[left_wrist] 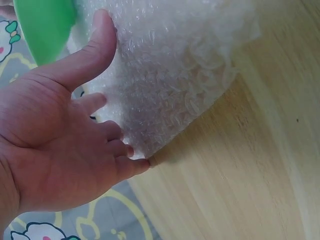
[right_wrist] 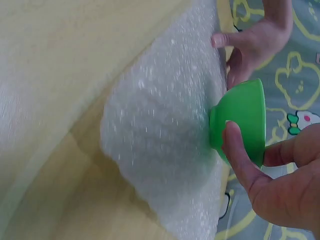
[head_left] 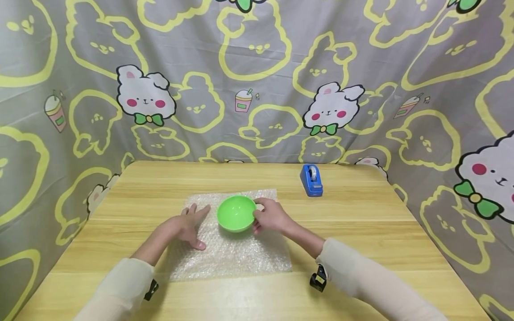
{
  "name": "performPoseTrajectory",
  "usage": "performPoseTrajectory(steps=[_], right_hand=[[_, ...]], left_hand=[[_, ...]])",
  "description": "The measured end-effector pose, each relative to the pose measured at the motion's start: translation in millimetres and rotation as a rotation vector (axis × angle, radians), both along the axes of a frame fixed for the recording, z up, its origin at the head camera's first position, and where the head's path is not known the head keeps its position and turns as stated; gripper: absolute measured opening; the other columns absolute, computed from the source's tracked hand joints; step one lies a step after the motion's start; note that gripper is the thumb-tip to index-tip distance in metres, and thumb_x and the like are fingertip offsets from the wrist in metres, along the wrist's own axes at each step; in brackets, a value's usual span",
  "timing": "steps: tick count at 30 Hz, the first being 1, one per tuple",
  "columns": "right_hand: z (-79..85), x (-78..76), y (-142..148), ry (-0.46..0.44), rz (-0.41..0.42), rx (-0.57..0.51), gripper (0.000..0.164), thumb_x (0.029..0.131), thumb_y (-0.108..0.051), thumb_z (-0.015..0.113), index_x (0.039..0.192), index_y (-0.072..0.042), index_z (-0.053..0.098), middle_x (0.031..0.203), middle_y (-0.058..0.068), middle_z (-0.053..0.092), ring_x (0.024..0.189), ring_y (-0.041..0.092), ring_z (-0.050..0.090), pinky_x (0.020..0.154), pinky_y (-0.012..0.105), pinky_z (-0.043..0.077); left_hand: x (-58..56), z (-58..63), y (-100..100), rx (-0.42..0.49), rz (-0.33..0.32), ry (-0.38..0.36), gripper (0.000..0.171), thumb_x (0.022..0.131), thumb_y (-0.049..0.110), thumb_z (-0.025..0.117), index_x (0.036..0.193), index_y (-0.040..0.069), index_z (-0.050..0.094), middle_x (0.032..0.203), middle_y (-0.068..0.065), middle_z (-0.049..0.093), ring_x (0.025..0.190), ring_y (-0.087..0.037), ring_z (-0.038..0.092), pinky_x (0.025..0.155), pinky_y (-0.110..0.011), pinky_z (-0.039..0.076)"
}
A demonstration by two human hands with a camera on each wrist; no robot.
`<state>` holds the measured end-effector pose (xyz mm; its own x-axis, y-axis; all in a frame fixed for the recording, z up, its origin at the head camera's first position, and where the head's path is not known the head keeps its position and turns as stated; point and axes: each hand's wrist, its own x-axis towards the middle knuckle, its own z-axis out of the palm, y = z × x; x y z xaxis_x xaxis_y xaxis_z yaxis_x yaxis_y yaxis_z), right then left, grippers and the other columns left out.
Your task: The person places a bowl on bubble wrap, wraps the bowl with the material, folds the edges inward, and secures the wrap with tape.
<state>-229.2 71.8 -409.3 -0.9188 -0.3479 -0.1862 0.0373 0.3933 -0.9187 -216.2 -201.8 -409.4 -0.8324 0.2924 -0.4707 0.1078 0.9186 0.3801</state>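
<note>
A bright green bowl (head_left: 236,215) stands upright over the middle of a sheet of bubble wrap (head_left: 241,256). My right hand (head_left: 273,216) pinches the bowl's right side, thumb on the outer wall and a finger at the rim, as the right wrist view shows on the green bowl (right_wrist: 242,117). To the left of the bowl, my left hand (head_left: 188,226) is spread with its fingers extended over the left part of the wrap. In the left wrist view that hand (left_wrist: 65,125) holds nothing, its fingertips at the edge of the bubble wrap (left_wrist: 165,65).
A blue tape dispenser (head_left: 311,180) stands toward the back right of the wooden table (head_left: 353,223). Behind and beside the table hangs a grey curtain (head_left: 201,53) with cartoon prints. Small black devices sit under both sleeves.
</note>
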Motion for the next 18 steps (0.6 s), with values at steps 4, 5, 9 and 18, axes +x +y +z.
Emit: performPoseTrajectory(steps=[4,5,9,18], right_hand=[[-3.6,2.6,-7,0.009,0.021,0.010,0.049,0.097,0.003,0.049,0.146,0.010,0.043,0.074,0.023,0.071,0.062,0.033,0.073,0.061,0.039,0.063],[-4.5,3.0,-9,0.011,0.022,0.014,0.049,0.097,0.003,0.049,0.146,0.010,0.043,0.074,0.023,0.071,0.062,0.033,0.073,0.061,0.039,0.063],[-7.1,4.0,-12,0.008,0.025,0.022,0.049,0.098,0.002,0.049,0.146,0.009,0.043,0.076,0.023,0.071,0.064,0.034,0.073,0.062,0.038,0.063],[-6.4,5.0,-9,0.066,0.083,0.140,0.047,0.100,-0.006,0.050,0.145,0.007,0.046,0.078,0.021,0.072,0.064,0.029,0.073,0.061,0.034,0.062]], left_hand=[[0.0,0.4,0,-0.002,-0.006,0.006,0.125,0.071,0.031,0.089,0.163,0.007,0.009,0.160,-0.040,-0.004,0.147,-0.062,-0.001,0.109,-0.081,0.013],[-0.2,0.3,0,-0.003,-0.005,0.006,0.125,0.071,0.031,0.089,0.163,0.007,0.009,0.160,-0.040,-0.004,0.147,-0.062,-0.001,0.109,-0.081,0.013],[-0.2,0.1,1,-0.009,-0.006,0.007,0.125,0.071,0.032,0.089,0.163,0.007,0.009,0.161,-0.040,-0.004,0.147,-0.061,0.000,0.108,-0.082,0.014],[-0.1,0.2,0,-0.010,-0.013,0.007,0.124,0.071,0.032,0.089,0.163,0.007,0.009,0.161,-0.040,-0.005,0.147,-0.062,-0.001,0.109,-0.081,0.013]])
